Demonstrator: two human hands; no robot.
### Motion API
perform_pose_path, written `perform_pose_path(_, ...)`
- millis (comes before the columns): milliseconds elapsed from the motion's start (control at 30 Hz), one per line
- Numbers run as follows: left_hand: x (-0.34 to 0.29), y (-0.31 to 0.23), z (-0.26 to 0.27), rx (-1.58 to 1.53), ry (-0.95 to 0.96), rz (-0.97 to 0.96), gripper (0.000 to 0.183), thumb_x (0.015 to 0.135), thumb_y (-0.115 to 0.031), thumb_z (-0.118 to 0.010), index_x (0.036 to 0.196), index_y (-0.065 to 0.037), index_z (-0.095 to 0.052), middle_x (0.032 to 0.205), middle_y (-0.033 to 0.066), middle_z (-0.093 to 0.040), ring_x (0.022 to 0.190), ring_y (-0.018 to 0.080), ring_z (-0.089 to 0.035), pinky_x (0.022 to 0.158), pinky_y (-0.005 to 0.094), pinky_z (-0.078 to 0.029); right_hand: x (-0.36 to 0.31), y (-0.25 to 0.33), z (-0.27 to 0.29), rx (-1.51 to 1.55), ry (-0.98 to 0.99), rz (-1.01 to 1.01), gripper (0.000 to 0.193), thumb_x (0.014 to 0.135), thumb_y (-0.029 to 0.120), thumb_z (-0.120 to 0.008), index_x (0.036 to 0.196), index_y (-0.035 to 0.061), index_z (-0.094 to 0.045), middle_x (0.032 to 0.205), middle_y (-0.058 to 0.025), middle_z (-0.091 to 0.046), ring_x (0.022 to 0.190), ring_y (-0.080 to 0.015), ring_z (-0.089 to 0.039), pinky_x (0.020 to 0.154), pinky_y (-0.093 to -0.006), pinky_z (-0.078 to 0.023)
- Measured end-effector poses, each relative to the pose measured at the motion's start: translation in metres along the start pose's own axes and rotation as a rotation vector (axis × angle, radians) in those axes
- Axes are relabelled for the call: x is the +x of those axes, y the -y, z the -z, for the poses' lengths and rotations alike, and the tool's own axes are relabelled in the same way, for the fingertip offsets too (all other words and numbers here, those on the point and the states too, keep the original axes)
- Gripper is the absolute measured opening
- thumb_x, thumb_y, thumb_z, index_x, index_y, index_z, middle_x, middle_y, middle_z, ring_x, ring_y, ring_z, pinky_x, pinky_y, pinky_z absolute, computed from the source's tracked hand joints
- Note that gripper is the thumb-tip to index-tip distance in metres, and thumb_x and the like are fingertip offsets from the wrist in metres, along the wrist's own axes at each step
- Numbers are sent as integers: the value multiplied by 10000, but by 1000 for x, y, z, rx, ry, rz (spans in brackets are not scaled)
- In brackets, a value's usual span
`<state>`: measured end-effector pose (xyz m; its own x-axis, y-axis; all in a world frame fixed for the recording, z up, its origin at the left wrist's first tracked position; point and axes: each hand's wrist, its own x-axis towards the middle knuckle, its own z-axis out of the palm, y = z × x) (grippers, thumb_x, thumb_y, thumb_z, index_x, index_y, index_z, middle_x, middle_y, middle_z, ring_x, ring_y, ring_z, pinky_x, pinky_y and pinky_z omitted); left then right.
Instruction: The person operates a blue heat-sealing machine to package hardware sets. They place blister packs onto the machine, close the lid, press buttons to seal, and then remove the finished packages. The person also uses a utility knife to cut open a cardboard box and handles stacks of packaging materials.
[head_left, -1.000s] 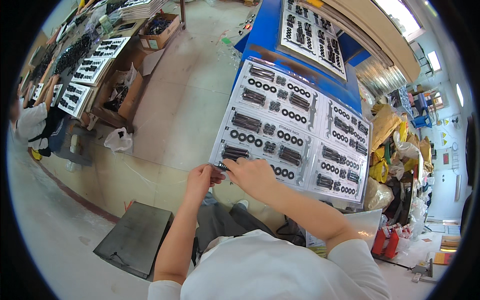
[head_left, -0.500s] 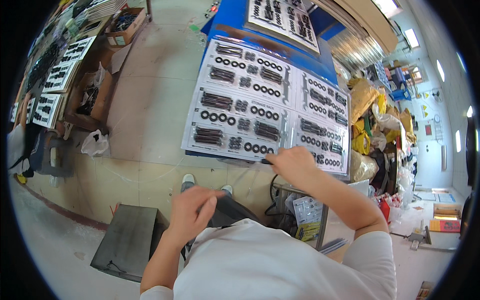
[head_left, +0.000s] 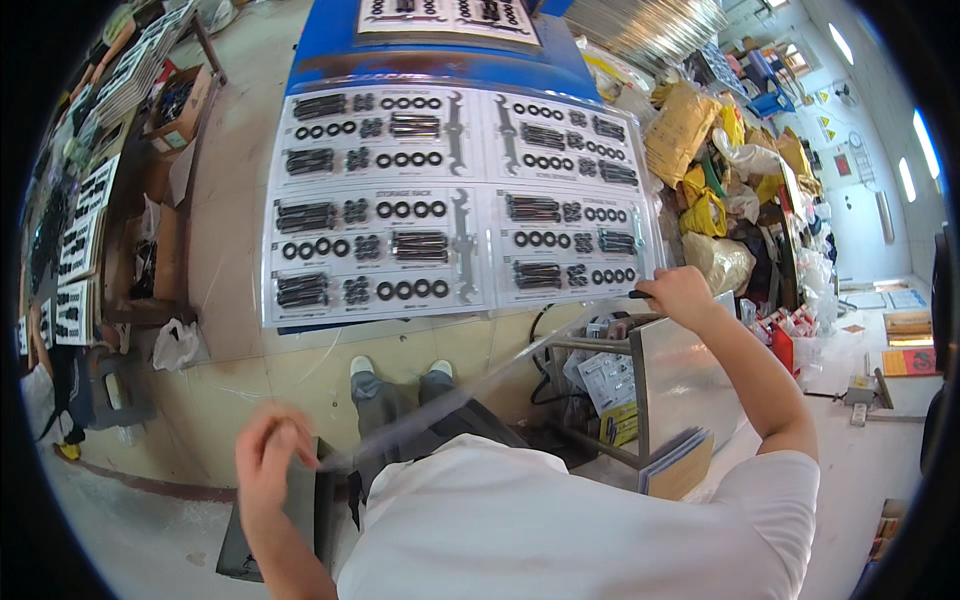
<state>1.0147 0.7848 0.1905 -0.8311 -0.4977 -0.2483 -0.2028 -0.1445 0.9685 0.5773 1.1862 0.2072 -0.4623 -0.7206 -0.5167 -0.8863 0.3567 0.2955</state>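
A large sheet of hardware cards (head_left: 375, 185) lies on the blue work surface, with bolts, nuts, black washers and flat wrenches under clear film. My right hand (head_left: 680, 297) is closed at its near right corner around a small black tool (head_left: 638, 294); most of the tool is hidden in the fingers. A long narrow strip of clear film (head_left: 440, 408) stretches from near that corner across my body to my left hand (head_left: 268, 455). Slightly blurred, my left hand pinches the strip's free end, well off to the left of the sheet.
Beyond the sheet, another card sheet (head_left: 450, 22) lies on the blue surface (head_left: 450, 65). A metal-framed stand (head_left: 685, 370) is near my right arm. Yellow sacks (head_left: 682, 125) pile up at right. Cardboard boxes (head_left: 160, 230) and a dark box (head_left: 240, 545) are at left.
My right hand has travelled right along the sheet's near edge to its corner. My left hand has drawn away to the left, and the film strip now stretches out long. The view has shifted.
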Motion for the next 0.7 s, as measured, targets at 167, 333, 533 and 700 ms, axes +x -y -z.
perform_pose_path(167,75,90,62,540,-405,50,477,1030,-374,-554,1316,7,-538,1047,89,-642,923,158,-585,797,295,-471,-7,-49,-32,10,-24,-38,253,742,264,-697,979,202,-759,760,-62,-641,751,-273,-684,650,-432,-551)
perform_pose_path(333,165,104,54,598,-481,32,465,1037,-397,-518,1209,25,-607,993,146,-674,877,231,-615,818,364,-485,-19,-106,-62,-291,224,-216,143,751,258,-707,863,188,-764,789,-91,-695,807,-282,-705,677,-429,-556)
perform_pose_path(533,173,109,36,739,-613,1,300,1023,-270,-542,1079,16,-610,880,178,-665,794,304,-622,762,408,-490,8,-75,44,262,49,-171,274,760,316,-708,937,113,-759,860,-174,-704,848,-373,-682,738,-482,-540)
perform_pose_path(700,171,84,58,596,-226,208,291,973,-219,-608,1143,16,-622,936,115,-665,852,167,-609,787,316,-486,133,40,82,856,-420,177,388,797,86,-664,1179,23,-645,1103,-190,-692,970,-374,-669,876,-439,-536)
